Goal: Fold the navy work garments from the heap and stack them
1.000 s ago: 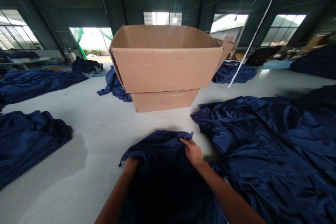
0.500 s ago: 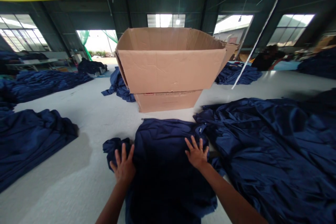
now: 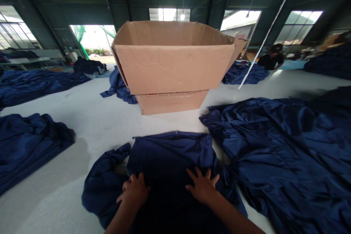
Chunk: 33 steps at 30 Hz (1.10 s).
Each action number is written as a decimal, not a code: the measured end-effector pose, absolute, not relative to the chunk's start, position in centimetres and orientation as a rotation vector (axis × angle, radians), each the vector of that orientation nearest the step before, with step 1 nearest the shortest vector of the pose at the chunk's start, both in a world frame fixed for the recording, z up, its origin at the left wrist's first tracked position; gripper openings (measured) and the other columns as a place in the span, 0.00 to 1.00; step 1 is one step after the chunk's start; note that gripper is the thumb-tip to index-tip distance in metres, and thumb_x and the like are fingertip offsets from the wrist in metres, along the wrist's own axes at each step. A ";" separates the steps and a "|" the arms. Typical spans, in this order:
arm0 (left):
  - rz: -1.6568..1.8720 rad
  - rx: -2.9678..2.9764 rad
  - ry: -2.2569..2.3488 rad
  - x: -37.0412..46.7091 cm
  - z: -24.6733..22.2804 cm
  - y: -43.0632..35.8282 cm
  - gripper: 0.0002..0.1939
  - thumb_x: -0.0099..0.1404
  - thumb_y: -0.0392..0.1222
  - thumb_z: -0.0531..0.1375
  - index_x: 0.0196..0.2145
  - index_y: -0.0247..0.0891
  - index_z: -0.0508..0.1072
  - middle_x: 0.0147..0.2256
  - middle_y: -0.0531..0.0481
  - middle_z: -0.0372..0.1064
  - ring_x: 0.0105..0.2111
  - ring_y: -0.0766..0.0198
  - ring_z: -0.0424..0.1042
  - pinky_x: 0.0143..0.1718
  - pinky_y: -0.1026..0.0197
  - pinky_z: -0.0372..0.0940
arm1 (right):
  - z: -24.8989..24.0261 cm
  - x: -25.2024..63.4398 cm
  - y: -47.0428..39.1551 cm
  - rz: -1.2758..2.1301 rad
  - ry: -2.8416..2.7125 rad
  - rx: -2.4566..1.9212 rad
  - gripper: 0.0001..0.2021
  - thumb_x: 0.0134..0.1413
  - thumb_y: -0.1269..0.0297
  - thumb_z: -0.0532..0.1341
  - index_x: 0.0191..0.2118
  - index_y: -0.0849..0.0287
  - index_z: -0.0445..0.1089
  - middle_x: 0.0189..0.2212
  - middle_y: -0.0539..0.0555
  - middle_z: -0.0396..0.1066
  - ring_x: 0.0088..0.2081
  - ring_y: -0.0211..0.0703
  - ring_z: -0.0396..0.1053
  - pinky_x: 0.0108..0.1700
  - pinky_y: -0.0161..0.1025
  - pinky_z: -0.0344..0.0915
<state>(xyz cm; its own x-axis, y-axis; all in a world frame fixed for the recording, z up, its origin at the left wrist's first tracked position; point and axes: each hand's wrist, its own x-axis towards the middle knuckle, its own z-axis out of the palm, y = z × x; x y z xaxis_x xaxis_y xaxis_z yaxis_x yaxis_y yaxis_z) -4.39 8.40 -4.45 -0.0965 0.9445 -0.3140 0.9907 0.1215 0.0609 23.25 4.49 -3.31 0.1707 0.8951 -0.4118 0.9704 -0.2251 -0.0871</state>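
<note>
A dark navy garment [image 3: 172,153] lies spread on the pale table in front of me, its far edge roughly straight. One sleeve-like part [image 3: 101,186] bows out to the left. My left hand [image 3: 134,192] rests on the cloth near where that part joins the body, fingers bent but apart. On the right side of the garment, my right hand [image 3: 203,186] presses down with spread fingers. Neither palm shows. The garment's near part is very dark and partly covered by my forearms.
Beyond the garment stands a large open cardboard box [image 3: 175,67] on the table [image 3: 109,124]. A heap of navy cloth [image 3: 285,146] lies at right, another pile [image 3: 33,135] at left. A white strip [image 3: 263,44] hangs at right. A person [image 3: 271,58] is farther back.
Both hands have slid toward me over the garment. Its far edge has come nearer, and the left sleeve-like part now spreads wider. My left fingers have bent more.
</note>
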 end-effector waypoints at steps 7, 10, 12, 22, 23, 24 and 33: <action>0.036 1.628 2.548 -2.4 -2.7 10.0 0.30 0.64 0.54 0.45 0.61 0.43 0.53 0.63 0.29 0.41 0.60 0.26 0.43 0.45 0.22 0.48 | -3.4 26.0 7.8 -0.303 1.930 2.351 0.29 0.60 0.59 0.46 0.64 0.40 0.36 0.67 0.46 0.30 0.65 0.61 0.26 0.57 0.70 0.33; -0.080 1.855 2.340 -1.2 -2.3 7.7 0.28 0.61 0.53 0.51 0.59 0.52 0.56 0.65 0.40 0.39 0.61 0.25 0.33 0.46 0.18 0.37 | -3.2 25.6 5.3 -0.362 1.984 2.215 0.26 0.58 0.55 0.48 0.63 0.42 0.47 0.65 0.50 0.43 0.64 0.66 0.30 0.56 0.73 0.26; -0.202 1.842 2.126 -0.1 -3.0 5.6 0.30 0.58 0.55 0.54 0.58 0.59 0.56 0.65 0.46 0.40 0.60 0.22 0.33 0.43 0.15 0.36 | -3.9 25.3 3.5 -0.465 1.942 2.164 0.26 0.56 0.50 0.51 0.61 0.38 0.51 0.65 0.50 0.43 0.63 0.73 0.32 0.52 0.77 0.25; 0.070 2.171 1.798 1.0 -2.8 2.6 0.26 0.63 0.43 0.48 0.59 0.56 0.57 0.65 0.54 0.42 0.64 0.43 0.32 0.53 0.22 0.36 | -3.8 25.8 2.4 -0.301 2.288 2.132 0.28 0.59 0.62 0.48 0.64 0.40 0.40 0.66 0.45 0.34 0.65 0.58 0.25 0.58 0.69 0.30; 0.052 2.198 1.764 0.9 -2.7 1.5 0.26 0.62 0.42 0.48 0.58 0.57 0.57 0.65 0.54 0.44 0.65 0.44 0.33 0.54 0.23 0.35 | -3.7 25.6 1.5 -0.344 2.445 1.992 0.28 0.60 0.61 0.47 0.64 0.38 0.40 0.66 0.43 0.35 0.65 0.54 0.25 0.59 0.67 0.29; 0.020 2.200 1.745 0.8 -2.7 0.3 0.27 0.61 0.42 0.50 0.58 0.59 0.56 0.65 0.55 0.44 0.65 0.45 0.33 0.54 0.23 0.34 | -3.7 25.6 0.5 -0.399 2.545 1.876 0.26 0.61 0.60 0.46 0.63 0.36 0.41 0.66 0.43 0.37 0.66 0.52 0.26 0.60 0.66 0.28; -0.240 2.073 1.784 0.3 -4.1 -5.4 0.37 0.55 0.45 0.55 0.60 0.62 0.47 0.65 0.61 0.34 0.64 0.42 0.26 0.55 0.24 0.27 | -5.5 28.5 -1.6 -0.548 2.408 1.923 0.29 0.52 0.71 0.50 0.58 0.36 0.57 0.63 0.42 0.48 0.65 0.57 0.35 0.59 0.67 0.26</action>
